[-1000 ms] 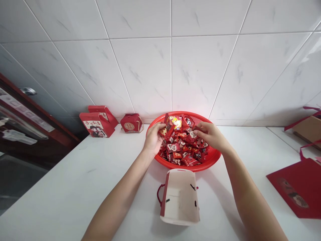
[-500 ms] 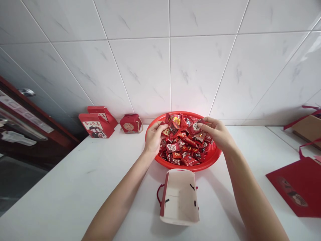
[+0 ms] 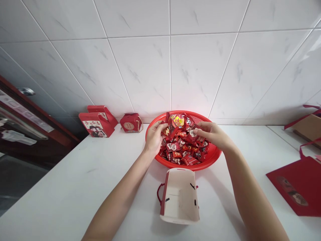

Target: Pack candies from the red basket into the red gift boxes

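A red plastic basket [image 3: 213,160] with perforated sides holds a heap of candies [image 3: 179,147] in red wrappers. At its left side, my left hand [image 3: 154,136] is closed, pinching several wrapped candies [image 3: 172,130] between thumb and fingers. My right hand [image 3: 213,134] reaches over the basket's right side, its thumb and fingertips closed on a dark red wrapped candy [image 3: 192,134]. In front of the basket lies an open gift box [image 3: 179,197], white inside, its opening facing me, with red cord handles at its sides. Nothing shows inside it.
By the wall at left stand red cartons [image 3: 97,125] and a small red box [image 3: 130,123] with a twine handle. A red bag [image 3: 291,187] and a brown-and-red box [image 3: 308,129] lie at right. White tiles [image 3: 140,73] rise behind the white table [image 3: 100,170].
My right hand has moved slightly left and down into the candies. The left hand stays at about the same spot, and a yellow-and-red wrapper beside it shows more fully.
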Available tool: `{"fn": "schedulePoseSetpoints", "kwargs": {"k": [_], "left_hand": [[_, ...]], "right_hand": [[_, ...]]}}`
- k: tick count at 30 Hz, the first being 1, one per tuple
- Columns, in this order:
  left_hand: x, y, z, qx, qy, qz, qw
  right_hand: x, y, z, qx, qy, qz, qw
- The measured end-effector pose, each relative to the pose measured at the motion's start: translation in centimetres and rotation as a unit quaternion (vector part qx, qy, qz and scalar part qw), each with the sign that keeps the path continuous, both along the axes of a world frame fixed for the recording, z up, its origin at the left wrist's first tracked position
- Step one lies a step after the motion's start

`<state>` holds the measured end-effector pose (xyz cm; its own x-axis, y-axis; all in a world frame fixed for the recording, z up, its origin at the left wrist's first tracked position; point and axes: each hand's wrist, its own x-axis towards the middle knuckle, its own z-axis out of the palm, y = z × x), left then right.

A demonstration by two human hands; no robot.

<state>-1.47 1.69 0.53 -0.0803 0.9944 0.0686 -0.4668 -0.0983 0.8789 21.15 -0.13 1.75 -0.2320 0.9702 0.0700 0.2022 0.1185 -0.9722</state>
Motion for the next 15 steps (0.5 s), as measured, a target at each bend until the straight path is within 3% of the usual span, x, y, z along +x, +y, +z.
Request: {"fn": "schedulePoseSetpoints", "kwargs": {"k": [5,9,12,15], "left_hand": [[-0.1,0.1,0.0,0.002,-0.029,-0.011,1.000],[-0.2,0.1,0.0,-0.014,-0.025,-0.038,0.999],[-0.2,0.0,-0.1,-0.010,-0.008,-0.057,0.998],[-0.1,-0.1,-0.4,0.004,0.036,-0.049,0.998]], "right_hand": [[-0.2,0.7,-1.2,-0.020,-0.115,0.045,0.992],[-0.3,1.0,-1.7,-0.011,-0.210,0.140,0.968],[-0.3,0.7,-1.4,0.000,-0.173,0.175,0.969],[-0.6,0.0,-0.5,0.019,-0.045,0.164,0.985]]}}
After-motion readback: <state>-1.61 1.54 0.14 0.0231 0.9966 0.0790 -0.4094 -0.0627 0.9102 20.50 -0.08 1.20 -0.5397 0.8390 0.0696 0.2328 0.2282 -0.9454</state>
